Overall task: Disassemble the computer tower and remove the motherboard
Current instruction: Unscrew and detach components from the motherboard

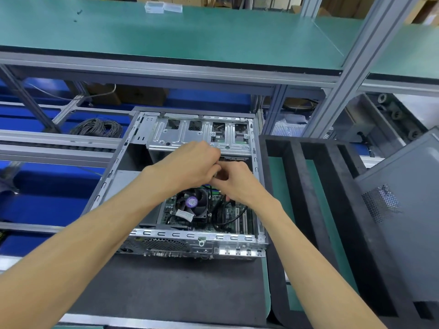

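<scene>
The open computer tower (pixel 142 233) lies on its side on a dark mat, its side panel off. Inside I see the green motherboard (pixel 228 212), a black CPU fan (pixel 193 203) with a purple label, and black cables (pixel 225 219). A silver drive cage (pixel 190 134) fills the far end. My left hand (pixel 187 165) and my right hand (pixel 234 181) meet above the middle of the case, just in front of the cage. Both have curled fingers pinching something small between them; the hands hide what it is.
A black foam rack (pixel 313 186) with slots stands right of the case. The grey side panel (pixel 403 210) leans at the far right. A green shelf (pixel 166 36) on aluminium posts overhangs the back. A coil of cable (pixel 97 127) lies behind left.
</scene>
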{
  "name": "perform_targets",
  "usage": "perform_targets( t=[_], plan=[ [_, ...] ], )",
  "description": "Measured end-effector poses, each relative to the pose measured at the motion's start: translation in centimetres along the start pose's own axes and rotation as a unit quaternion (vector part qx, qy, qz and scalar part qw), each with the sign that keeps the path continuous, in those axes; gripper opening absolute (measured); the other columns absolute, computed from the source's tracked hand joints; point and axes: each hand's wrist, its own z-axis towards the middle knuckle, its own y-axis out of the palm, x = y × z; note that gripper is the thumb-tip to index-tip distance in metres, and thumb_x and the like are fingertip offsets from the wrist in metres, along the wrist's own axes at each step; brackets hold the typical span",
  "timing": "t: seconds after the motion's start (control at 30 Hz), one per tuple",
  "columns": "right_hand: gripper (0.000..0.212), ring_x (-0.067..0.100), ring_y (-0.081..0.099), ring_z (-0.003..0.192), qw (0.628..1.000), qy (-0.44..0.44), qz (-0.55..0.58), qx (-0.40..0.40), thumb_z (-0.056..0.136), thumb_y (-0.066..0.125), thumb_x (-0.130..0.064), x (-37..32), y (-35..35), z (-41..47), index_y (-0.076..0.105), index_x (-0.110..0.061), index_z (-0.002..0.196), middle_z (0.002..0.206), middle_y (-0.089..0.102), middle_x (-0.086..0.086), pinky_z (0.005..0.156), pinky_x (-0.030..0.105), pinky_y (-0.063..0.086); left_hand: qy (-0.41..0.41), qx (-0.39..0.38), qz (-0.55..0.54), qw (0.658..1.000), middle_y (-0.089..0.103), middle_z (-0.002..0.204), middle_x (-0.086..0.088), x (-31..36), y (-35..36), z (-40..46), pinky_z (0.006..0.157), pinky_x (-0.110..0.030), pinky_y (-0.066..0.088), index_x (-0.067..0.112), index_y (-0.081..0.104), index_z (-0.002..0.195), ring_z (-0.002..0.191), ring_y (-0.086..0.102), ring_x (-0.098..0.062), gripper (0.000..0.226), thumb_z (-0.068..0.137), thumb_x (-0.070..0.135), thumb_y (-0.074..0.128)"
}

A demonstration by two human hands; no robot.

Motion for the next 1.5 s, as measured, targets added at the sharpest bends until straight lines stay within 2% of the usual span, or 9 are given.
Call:
perform_targets(
  t=[0.17,0.33,0.5,0.83,1.03,1.17,1.23,1.33,1.5],
  plan=[
    [0.027,0.007,0.058,0.04,0.999,-0.002,0.039,0.008,0.091,0.072,-0.035,-0.1,0.0,0.1,0.064,-0.049,0.069,0.062,0.066,-0.003,0.044,0.014,0.042,-0.028,0.032,0.134,0.99,0.067,0.086,-0.006,0.2,0.8,-0.2,0.058,-0.033,0.032,0.014,0.054,0.104,0.077,0.065,-0.03,0.043,0.103,0.049,0.028],
    [0.011,0.013,0.063,0.042,0.998,0.025,0.051,-0.02,0.094,0.065,-0.028,0.8,0.1,0.4,0.071,-0.02,0.094,0.056,0.063,-0.001,0.046,0.016,0.046,0.039,-0.016,-0.003,0.999,0.049,0.108,-0.002,-0.3,0.7,-1.4,0.064,-0.039,0.046,0.018,0.04,0.12,0.082,0.059,-0.024,0.025,0.101,0.035,0.041],
    [0.013,0.013,0.063,0.041,0.999,-0.002,0.043,-0.031,0.094,0.067,-0.031,1.0,0.5,0.5,0.071,-0.019,0.096,0.069,0.067,-0.007,0.048,0.016,0.047,0.018,-0.045,-0.044,0.998,0.061,0.095,-0.003,-1.5,-0.4,-1.1,0.07,-0.039,0.048,0.017,0.055,0.103,0.085,0.061,-0.027,0.014,0.098,0.029,0.05],
    [0.013,0.015,0.064,0.043,0.998,0.004,0.036,-0.042,0.092,0.071,-0.03,0.5,0.3,0.3,0.068,-0.018,0.094,0.068,0.065,-0.007,0.055,0.034,0.055,-0.038,-0.016,0.111,0.993,0.033,0.059,0.003,-0.6,0.3,-0.1,0.058,-0.031,0.035,0.017,0.047,0.075,0.059,0.043,-0.024,0.039,0.101,0.044,0.036],
    [0.015,0.015,0.066,0.046,0.997,0.03,0.055,-0.043,0.096,0.066,-0.032,0.4,-0.1,0.2,0.073,-0.018,0.099,0.063,0.068,0.002,0.051,0.025,0.054,0.049,-0.053,0.079,0.994,0.058,0.101,-0.002,-0.9,0.0,-0.7,0.064,-0.034,0.037,0.02,0.048,0.116,0.087,0.062,-0.026,0.026,0.099,0.041,0.047],
    [0.015,0.01,0.059,0.049,0.998,0.013,0.026,-0.047,0.092,0.062,-0.024,-0.2,-0.2,-0.3,0.066,-0.03,0.079,0.063,0.063,-0.003,0.055,0.035,0.052,0.08,-0.091,0.066,0.99,0.056,0.102,-0.002,-1.1,-0.5,-0.4,0.067,-0.033,0.038,0.016,0.055,0.112,0.092,0.061,-0.026,0.018,0.099,0.028,0.051],
    [0.021,0.01,0.055,0.062,1.0,-0.006,-0.009,0.024,0.088,0.054,-0.019,-0.4,-0.2,-0.7,0.062,-0.035,0.077,0.069,0.063,-0.009,0.062,0.033,0.047,0.101,-0.103,0.083,0.986,0.058,0.104,-0.003,-1.1,-0.4,-0.1,0.066,-0.033,0.037,0.015,0.055,0.112,0.093,0.061,-0.027,0.018,0.099,0.026,0.05],
    [0.028,0.01,0.055,0.104,0.974,0.011,-0.021,0.226,0.092,0.052,-0.008,0.0,-0.6,-1.0,0.072,-0.019,0.109,0.105,0.067,-0.006,0.089,0.026,0.046,0.157,-0.117,0.142,0.97,0.057,0.105,-0.004,-1.6,-0.3,0.2,0.063,-0.033,0.038,0.012,0.055,0.112,0.091,0.063,-0.027,0.021,0.1,0.028,0.047],
    [0.032,0.016,0.045,0.126,0.973,0.08,-0.07,0.206,0.097,0.048,-0.008,0.4,-0.5,-0.4,0.066,-0.014,0.122,0.127,0.061,-0.001,0.102,0.023,0.025,0.225,-0.148,0.166,0.949,0.057,0.099,-0.002,-2.7,0.3,0.6,0.06,-0.032,0.037,0.013,0.057,0.108,0.084,0.061,-0.024,0.023,0.102,0.03,0.044]
  ],
)
